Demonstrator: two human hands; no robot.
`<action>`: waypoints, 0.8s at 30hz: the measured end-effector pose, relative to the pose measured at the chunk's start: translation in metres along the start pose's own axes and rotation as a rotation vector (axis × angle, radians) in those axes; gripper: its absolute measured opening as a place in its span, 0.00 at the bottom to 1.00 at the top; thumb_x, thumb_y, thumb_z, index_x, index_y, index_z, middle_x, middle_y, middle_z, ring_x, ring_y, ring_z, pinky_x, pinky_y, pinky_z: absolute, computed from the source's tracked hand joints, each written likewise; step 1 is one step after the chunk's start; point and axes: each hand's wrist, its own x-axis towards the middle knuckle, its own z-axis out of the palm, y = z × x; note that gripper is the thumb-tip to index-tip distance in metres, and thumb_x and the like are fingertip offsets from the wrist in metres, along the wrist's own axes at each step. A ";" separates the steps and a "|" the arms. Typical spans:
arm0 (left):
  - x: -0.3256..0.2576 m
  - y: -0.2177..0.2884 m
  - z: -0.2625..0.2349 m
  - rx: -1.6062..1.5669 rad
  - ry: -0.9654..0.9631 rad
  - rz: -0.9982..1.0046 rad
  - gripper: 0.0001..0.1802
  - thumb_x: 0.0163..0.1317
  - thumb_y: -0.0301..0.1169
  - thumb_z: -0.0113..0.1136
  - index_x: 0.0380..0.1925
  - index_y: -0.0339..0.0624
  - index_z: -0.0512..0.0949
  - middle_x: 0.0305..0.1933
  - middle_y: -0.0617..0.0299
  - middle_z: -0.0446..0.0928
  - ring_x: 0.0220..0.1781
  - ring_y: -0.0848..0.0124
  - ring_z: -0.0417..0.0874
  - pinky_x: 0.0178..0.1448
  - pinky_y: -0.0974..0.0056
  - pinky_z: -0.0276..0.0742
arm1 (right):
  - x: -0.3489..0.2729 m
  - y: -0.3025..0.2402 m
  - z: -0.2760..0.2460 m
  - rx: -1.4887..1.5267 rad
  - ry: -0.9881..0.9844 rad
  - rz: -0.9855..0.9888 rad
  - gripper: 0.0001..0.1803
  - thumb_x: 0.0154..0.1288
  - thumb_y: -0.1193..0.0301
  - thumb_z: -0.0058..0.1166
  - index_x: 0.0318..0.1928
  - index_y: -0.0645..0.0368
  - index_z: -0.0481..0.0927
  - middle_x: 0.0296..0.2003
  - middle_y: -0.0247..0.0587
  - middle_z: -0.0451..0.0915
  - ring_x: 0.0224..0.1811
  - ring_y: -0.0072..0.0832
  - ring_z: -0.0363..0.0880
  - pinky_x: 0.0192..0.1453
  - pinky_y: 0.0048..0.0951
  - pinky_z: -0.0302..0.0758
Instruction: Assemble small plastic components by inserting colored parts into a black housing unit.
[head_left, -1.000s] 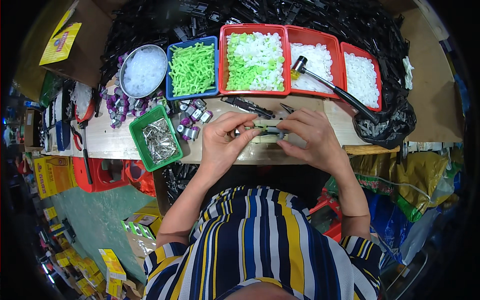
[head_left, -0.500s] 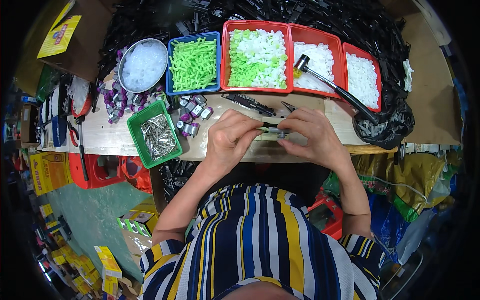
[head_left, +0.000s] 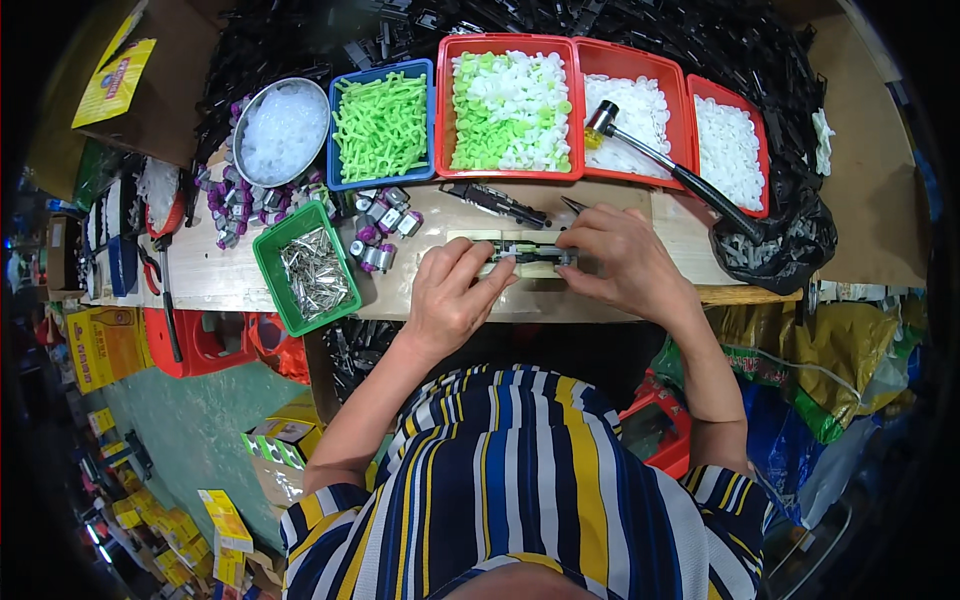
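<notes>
A small black mechanical assembly lies lengthwise in a pale, block-like holder on the bench in front of me. My left hand has its fingers closed on the assembly's left end, the thumb pressing near its middle. At the other end my right hand pinches a grey piece between thumb and fingers. Just beyond my hands rests another black assembly. A dark pointed tool tip shows beside my right fingers; the rest is hidden.
Behind stand a blue bin of green parts, red bins of green and white pieces, and a hammer. To the left are a green tray of metal pins, a bowl and grey-purple parts. Black parts heap behind.
The black assembly has gone down from between my raised fingers into the pale holder. My left hand has shifted slightly left and lower, showing more of the assembly.
</notes>
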 end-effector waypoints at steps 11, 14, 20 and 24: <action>-0.005 -0.005 0.006 -0.031 -0.003 0.012 0.17 0.48 0.30 0.73 0.41 0.44 0.84 0.44 0.59 0.78 0.48 0.60 0.77 0.45 0.58 0.71 | 0.000 -0.001 0.008 -0.006 0.008 0.020 0.14 0.52 0.71 0.68 0.41 0.57 0.82 0.37 0.36 0.76 0.42 0.34 0.77 0.44 0.36 0.68; -0.005 -0.005 0.006 -0.033 -0.003 0.008 0.17 0.48 0.30 0.73 0.41 0.44 0.84 0.44 0.59 0.78 0.48 0.60 0.77 0.45 0.58 0.71 | -0.004 -0.002 0.012 -0.035 0.030 0.026 0.16 0.52 0.70 0.69 0.42 0.56 0.82 0.38 0.36 0.75 0.42 0.34 0.77 0.44 0.35 0.68; -0.004 -0.004 0.004 -0.040 0.002 0.006 0.17 0.48 0.30 0.73 0.41 0.43 0.84 0.44 0.59 0.78 0.48 0.59 0.77 0.44 0.58 0.71 | -0.012 0.002 0.019 0.010 0.132 0.034 0.21 0.51 0.71 0.71 0.48 0.57 0.82 0.41 0.39 0.77 0.40 0.35 0.78 0.43 0.35 0.71; -0.005 -0.005 0.005 -0.035 0.015 0.023 0.18 0.48 0.30 0.74 0.42 0.44 0.84 0.44 0.59 0.78 0.48 0.59 0.77 0.44 0.58 0.71 | -0.021 0.009 0.025 0.148 0.204 0.073 0.23 0.50 0.74 0.72 0.49 0.59 0.83 0.43 0.42 0.77 0.37 0.35 0.79 0.39 0.34 0.75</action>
